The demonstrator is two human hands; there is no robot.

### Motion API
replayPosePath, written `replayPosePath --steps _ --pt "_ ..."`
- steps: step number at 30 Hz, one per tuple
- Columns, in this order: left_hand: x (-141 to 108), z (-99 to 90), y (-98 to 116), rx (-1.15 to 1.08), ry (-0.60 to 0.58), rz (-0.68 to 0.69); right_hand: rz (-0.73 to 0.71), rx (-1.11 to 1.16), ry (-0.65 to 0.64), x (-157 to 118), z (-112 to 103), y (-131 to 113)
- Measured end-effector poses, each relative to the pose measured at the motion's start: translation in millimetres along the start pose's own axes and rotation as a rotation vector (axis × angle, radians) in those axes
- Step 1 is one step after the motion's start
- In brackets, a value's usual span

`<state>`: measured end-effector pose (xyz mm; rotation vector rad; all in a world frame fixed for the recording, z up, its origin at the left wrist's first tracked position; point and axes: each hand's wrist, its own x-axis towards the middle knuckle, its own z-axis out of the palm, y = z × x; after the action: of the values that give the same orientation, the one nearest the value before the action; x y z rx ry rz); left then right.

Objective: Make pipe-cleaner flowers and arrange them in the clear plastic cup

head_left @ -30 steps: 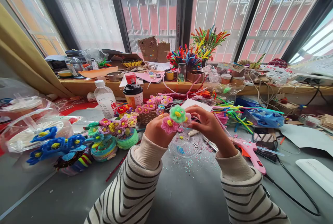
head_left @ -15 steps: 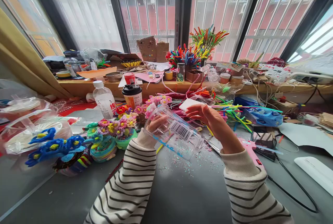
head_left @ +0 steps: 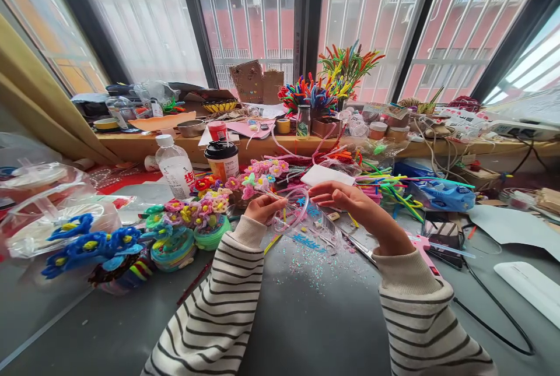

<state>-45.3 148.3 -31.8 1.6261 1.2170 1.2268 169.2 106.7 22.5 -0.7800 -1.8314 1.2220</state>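
Over the counter (head_left: 324,329), short of its far edge: clear cup (head_left: 310,228) seems light, slick; grip rim. Left hand (head_left: 261,210) apparently pinching flowers (head_left: 248,191); right hand (head_left: 352,204) spread.

Two hands (head_left: 265,209), one blue-lettered cup (head_left: 307,241), one glue gun (head_left: 423,246) — one white-capped bottle (head_left: 174,169), one black-lidded cup (head_left: 222,162)

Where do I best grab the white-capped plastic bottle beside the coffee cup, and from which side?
Probably around its upper body, from above: the plastic bottle stands with its white cap up, narrowing toward it, while fuzzy red flowers crowd its lower right side.
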Motion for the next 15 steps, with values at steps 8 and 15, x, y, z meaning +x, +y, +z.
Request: replayPosePath --steps 8,15 --pt "-17 -0.9 36 0.33 0.1 -0.007 -0.008 -0.073 0.15 7 7 7" --pt "-31 18.2 73 0.915 0.027 0.298 -0.179 -0.153 0.169 10 14 12"
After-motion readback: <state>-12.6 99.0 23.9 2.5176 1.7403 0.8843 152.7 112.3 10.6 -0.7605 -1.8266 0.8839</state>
